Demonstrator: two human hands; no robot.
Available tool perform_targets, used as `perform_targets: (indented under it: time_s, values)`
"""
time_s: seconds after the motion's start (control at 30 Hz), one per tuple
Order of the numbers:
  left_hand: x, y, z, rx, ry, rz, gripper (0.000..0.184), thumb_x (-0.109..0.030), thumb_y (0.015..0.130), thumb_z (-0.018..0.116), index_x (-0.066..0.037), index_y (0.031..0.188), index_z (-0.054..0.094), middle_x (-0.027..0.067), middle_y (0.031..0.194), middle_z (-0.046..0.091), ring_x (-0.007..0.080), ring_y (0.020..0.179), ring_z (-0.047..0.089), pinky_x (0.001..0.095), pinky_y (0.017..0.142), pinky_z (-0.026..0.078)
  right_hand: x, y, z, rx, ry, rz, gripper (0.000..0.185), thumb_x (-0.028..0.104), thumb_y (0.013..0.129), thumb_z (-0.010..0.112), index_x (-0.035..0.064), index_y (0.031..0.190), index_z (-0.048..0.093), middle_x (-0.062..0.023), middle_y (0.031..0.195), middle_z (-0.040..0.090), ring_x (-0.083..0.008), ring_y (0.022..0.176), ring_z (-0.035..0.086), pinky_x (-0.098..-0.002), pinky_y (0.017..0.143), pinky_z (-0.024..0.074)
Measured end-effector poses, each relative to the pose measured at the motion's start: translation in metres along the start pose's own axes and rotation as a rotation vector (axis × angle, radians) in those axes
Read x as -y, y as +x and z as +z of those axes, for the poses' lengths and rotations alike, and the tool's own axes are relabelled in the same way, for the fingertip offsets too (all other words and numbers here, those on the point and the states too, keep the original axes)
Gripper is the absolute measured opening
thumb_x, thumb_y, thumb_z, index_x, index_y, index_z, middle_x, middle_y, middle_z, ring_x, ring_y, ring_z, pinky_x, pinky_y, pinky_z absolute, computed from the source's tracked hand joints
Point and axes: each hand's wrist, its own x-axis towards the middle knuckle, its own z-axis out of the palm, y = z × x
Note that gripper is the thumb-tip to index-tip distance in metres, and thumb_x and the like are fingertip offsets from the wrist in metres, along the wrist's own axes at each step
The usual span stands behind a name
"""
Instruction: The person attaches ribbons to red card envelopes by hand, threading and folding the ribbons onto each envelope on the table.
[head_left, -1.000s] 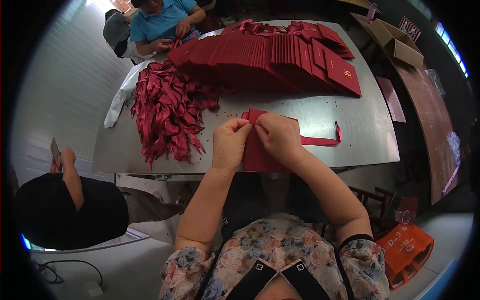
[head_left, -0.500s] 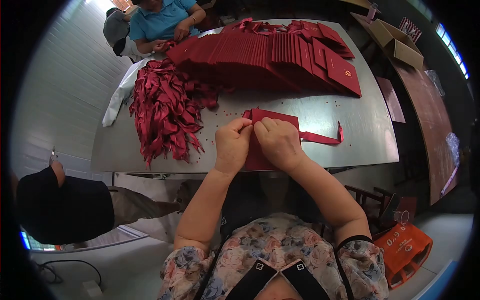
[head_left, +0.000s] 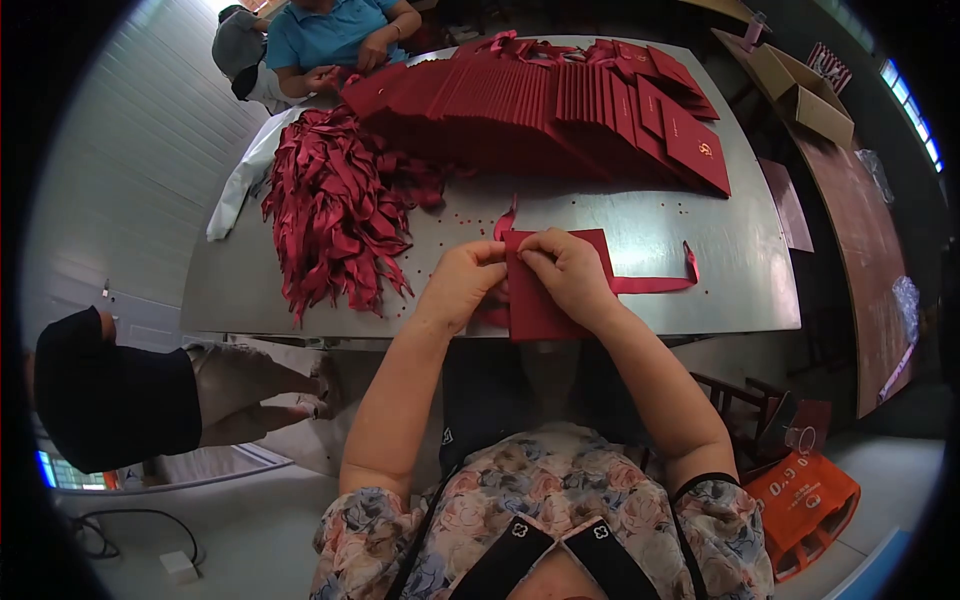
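A dark red card folder (head_left: 548, 315) lies at the table's near edge, partly covered by my hands. My left hand (head_left: 462, 285) is closed in a pinch at the folder's upper left edge. A short red ribbon end (head_left: 507, 218) stands up just beyond those fingertips. My right hand (head_left: 570, 275) rests over the folder's face, thumb and fingers pinched near the same upper left corner; what exactly they grip is too small to make out. From the folder's right side a longer red ribbon (head_left: 655, 285) runs across the metal table, its tip curled up.
A heap of red ribbons (head_left: 335, 215) lies on the metal table (head_left: 470, 205) at left. Behind it stands a long row of red folders (head_left: 500, 110). A person in blue (head_left: 345, 40) works across the table; another in black (head_left: 115, 390) stands left. Small red bits dot the tabletop.
My right hand has turned from a fist over the folder into a fingertip pinch. My left hand has shifted slightly down and left. The person in black has moved.
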Motion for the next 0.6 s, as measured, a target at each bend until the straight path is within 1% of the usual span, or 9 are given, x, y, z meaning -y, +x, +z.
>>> perform_targets:
  time_s: [0.17, 0.23, 0.27, 0.33, 0.37, 0.43, 0.47, 0.53, 0.6]
  values:
    - [0.001, 0.005, -0.003, -0.018, 0.221, 0.046, 0.019, -0.004, 0.089, 0.056, -0.001, 0.103, 0.069, 0.0017, 0.081, 0.067, 0.0089, 0.063, 0.060, 0.0248, 0.060, 0.051, 0.001, -0.002, -0.004, 0.047, 0.012, -0.008, 0.010, 0.006, 0.093, 0.065, -0.0005, 0.099, 0.068, -0.0107, 0.095, 0.069, -0.0206, 0.089, 0.066, -0.0316, 0.080, 0.0514]
    - [0.000, 0.005, -0.007, 0.009, 0.456, 0.200, 0.012, -0.005, 0.090, 0.057, -0.001, 0.096, 0.067, 0.0024, 0.079, 0.067, 0.0074, 0.060, 0.059, 0.0270, 0.056, 0.049, -0.002, -0.004, -0.002, 0.006, -0.012, -0.049, 0.016, 0.008, 0.089, 0.069, 0.0000, 0.103, 0.067, -0.0117, 0.098, 0.069, -0.0235, 0.090, 0.067, -0.0325, 0.081, 0.0519]
    - [-0.002, 0.004, -0.008, 0.010, 0.454, 0.199, 0.012, -0.005, 0.090, 0.057, -0.001, 0.096, 0.067, 0.0024, 0.079, 0.067, 0.0074, 0.060, 0.059, 0.0270, 0.056, 0.049, -0.002, -0.006, -0.002, 0.007, -0.013, -0.047, 0.016, 0.008, 0.089, 0.069, 0.0000, 0.103, 0.067, -0.0117, 0.098, 0.069, -0.0235, 0.090, 0.067, -0.0325, 0.081, 0.0519]
    - [-0.009, -0.001, -0.009, 0.026, 0.556, 0.177, 0.009, -0.005, 0.088, 0.059, 0.000, 0.093, 0.065, 0.0074, 0.079, 0.066, 0.0143, 0.060, 0.060, 0.0328, 0.056, 0.048, 0.005, -0.010, -0.001, -0.103, -0.181, -0.201, 0.027, 0.011, 0.083, 0.074, 0.0011, 0.107, 0.066, -0.0130, 0.100, 0.066, -0.0290, 0.090, 0.066, -0.0347, 0.080, 0.0526]
    - [-0.006, 0.002, -0.013, 0.027, 0.555, 0.175, 0.009, -0.005, 0.088, 0.059, 0.000, 0.093, 0.065, 0.0074, 0.079, 0.066, 0.0143, 0.060, 0.060, 0.0328, 0.056, 0.048, 0.009, -0.011, -0.002, -0.101, -0.181, -0.198, 0.027, 0.011, 0.083, 0.074, 0.0011, 0.107, 0.066, -0.0130, 0.100, 0.066, -0.0290, 0.090, 0.066, -0.0347, 0.080, 0.0526]
    - [-0.001, 0.007, -0.021, 0.038, 0.798, 0.422, 0.009, -0.002, 0.088, 0.061, 0.001, 0.094, 0.065, 0.0064, 0.078, 0.061, 0.0129, 0.059, 0.058, 0.0285, 0.056, 0.047, 0.015, -0.013, -0.004, -0.065, -0.269, -0.194, 0.036, 0.011, 0.077, 0.077, 0.0025, 0.110, 0.066, -0.0136, 0.100, 0.064, -0.0331, 0.090, 0.065, -0.0374, 0.079, 0.0530]
    - [0.002, 0.008, -0.025, 0.038, 0.797, 0.421, 0.009, -0.002, 0.088, 0.061, 0.001, 0.094, 0.065, 0.0064, 0.078, 0.061, 0.0129, 0.059, 0.058, 0.0285, 0.056, 0.047, 0.015, -0.013, -0.004, -0.064, -0.269, -0.194, 0.036, 0.011, 0.077, 0.077, 0.0025, 0.110, 0.066, -0.0136, 0.100, 0.064, -0.0331, 0.090, 0.065, -0.0374, 0.079, 0.0530]
    - [0.001, 0.006, -0.026, 0.050, 0.893, 0.526, 0.009, 0.000, 0.085, 0.062, 0.003, 0.094, 0.064, 0.0087, 0.083, 0.059, 0.0166, 0.064, 0.059, 0.0308, 0.058, 0.048, 0.012, -0.012, -0.002, -0.102, -0.273, -0.271, 0.034, 0.013, 0.075, 0.078, 0.0062, 0.106, 0.066, -0.0127, 0.099, 0.062, -0.0343, 0.089, 0.063, -0.0420, 0.077, 0.0514]
    - [0.006, 0.007, -0.027, 0.042, 0.871, 0.524, 0.010, 0.001, 0.085, 0.062, 0.003, 0.095, 0.065, 0.0086, 0.085, 0.059, 0.0170, 0.067, 0.060, 0.0305, 0.060, 0.047, 0.008, -0.012, -0.001, -0.118, -0.323, -0.308, 0.032, 0.014, 0.075, 0.078, 0.0063, 0.104, 0.067, -0.0123, 0.098, 0.062, -0.0338, 0.088, 0.062, -0.0424, 0.077, 0.0502]
